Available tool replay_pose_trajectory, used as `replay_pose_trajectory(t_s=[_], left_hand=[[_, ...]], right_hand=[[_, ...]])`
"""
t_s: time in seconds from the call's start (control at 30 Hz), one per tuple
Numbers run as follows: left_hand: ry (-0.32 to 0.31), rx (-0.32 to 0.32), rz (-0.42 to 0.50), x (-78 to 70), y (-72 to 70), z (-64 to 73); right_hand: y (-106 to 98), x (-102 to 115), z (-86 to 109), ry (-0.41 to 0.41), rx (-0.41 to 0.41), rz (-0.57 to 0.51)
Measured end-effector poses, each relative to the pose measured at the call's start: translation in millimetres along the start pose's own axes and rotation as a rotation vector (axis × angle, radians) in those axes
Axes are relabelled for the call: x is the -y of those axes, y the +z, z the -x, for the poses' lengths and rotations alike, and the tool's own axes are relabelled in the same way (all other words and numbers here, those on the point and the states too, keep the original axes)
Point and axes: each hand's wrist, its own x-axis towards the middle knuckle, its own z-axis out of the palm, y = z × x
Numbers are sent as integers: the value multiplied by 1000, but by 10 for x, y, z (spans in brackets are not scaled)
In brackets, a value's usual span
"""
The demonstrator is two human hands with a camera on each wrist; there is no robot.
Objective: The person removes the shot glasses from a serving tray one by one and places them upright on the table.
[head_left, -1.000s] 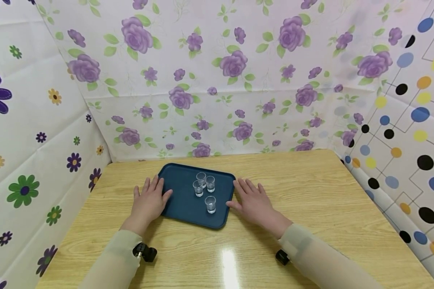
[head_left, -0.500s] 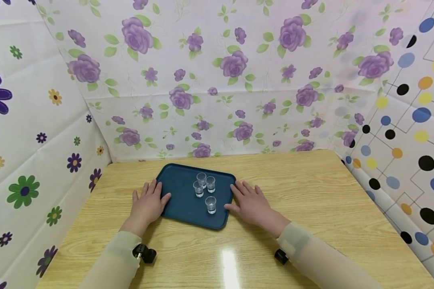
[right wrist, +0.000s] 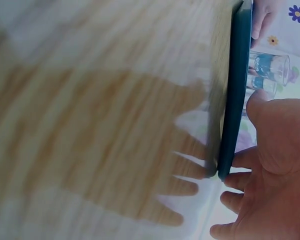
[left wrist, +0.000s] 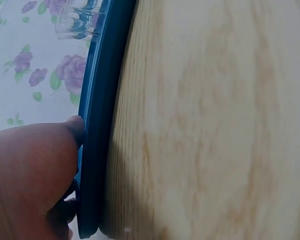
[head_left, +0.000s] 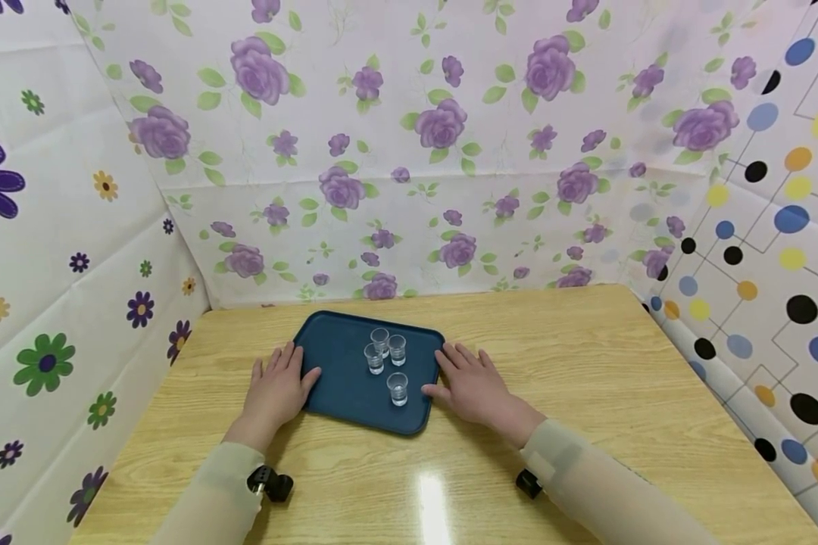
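"Cream sleeves (head_left: 207, 484) come nearest to us, over the wooden desk (head_left: 354, 484). How do our hands lie beyond them?"

"Both with straight, slightly spread fingers. We have the left hand (head_left: 276, 387) along one short side of the dark blue tray (head_left: 341, 390) and the right hand (head_left: 477, 390) along the other, neither curled round anything."

"So the tray sits between our hands?"

"Yes, touching both, and apparently flat on the desk. It lies a little askew, its right end closer to us."

"Why hold it from both sides?"

"We suppose that paired contact steadies it evenly, since the small glasses could topple if one end jerked."

"Where do we see those?"

"All upright on the tray, nearer the right hand than the left. One clear glass (head_left: 398, 390) stands alone towards us; just beyond it, three clustered glasses (head_left: 376, 360) stand close together. Whether they touch, we cannot tell."

"And farthest off?"

"We face a floral cloth (head_left: 409, 159) behind the desk, perhaps hung as a backdrop."
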Motion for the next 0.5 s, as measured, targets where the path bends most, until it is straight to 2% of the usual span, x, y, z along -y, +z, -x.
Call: replay_pose_trajectory(t_s=[0.27,0.5], left_hand=[[41,-41,12,6,57,46],[77,-82,55,-50,97,115]], right_hand=[[12,-14,-28,20,4,-10],[30,-93,-79,34,-7,-35]])
